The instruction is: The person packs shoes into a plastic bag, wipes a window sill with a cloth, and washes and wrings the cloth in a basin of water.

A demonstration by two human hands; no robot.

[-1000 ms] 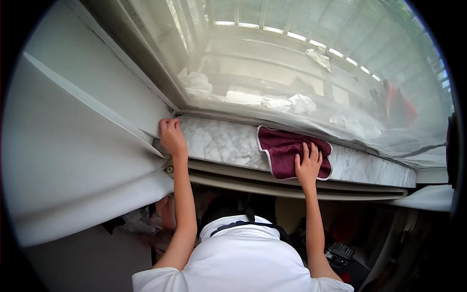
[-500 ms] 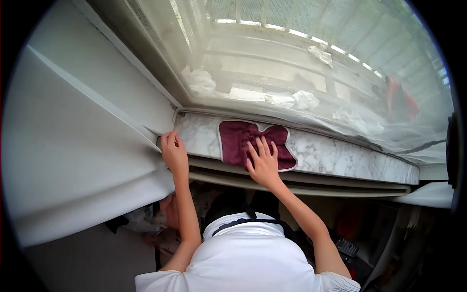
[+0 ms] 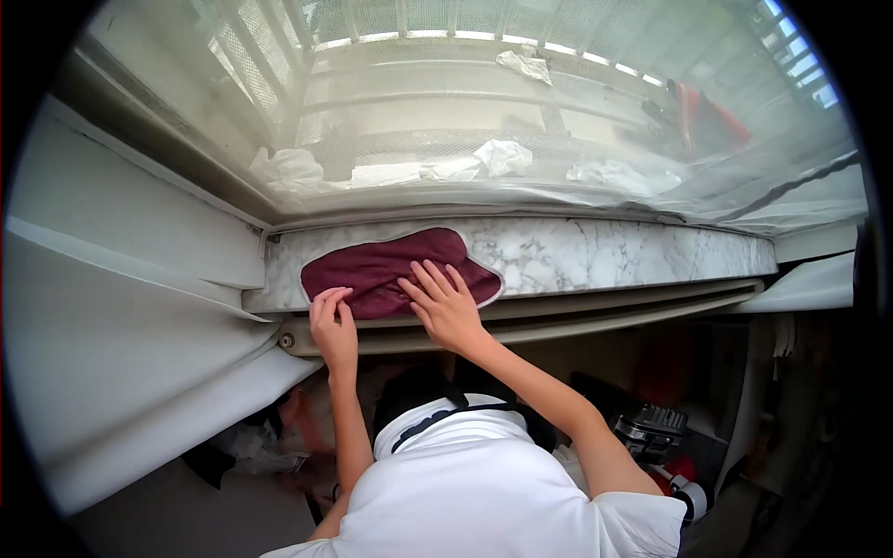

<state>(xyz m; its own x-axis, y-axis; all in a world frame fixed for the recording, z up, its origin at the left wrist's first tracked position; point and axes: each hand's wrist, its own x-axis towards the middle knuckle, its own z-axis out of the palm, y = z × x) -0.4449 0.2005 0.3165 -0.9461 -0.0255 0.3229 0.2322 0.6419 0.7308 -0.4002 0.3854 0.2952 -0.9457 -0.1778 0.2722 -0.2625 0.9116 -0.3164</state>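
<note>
A dark maroon cloth [image 3: 381, 265] with a pale edging lies spread on the marble windowsill [image 3: 595, 256], toward its left end. My right hand [image 3: 446, 312] rests on the right part of the cloth, palm down with fingers apart. At the cloth's front left edge is my left hand [image 3: 335, 325], its fingers and thumb bent together over the border, apparently pinching it. The fabric shows small creases between the two hands.
A white curtain [image 3: 121, 316] hangs at the left. Below the sill runs a beige ledge [image 3: 539, 321]. Behind it, a mesh screen [image 3: 428, 121] stands before crumpled white paper [image 3: 502, 158] and a red object [image 3: 702, 116]. Dark clutter sits lower right.
My left hand has left the curtain edge and come to the cloth. The bunched cloth is now flatter and nearer the sill's left end, with my right hand still on it. The view has shifted right.
</note>
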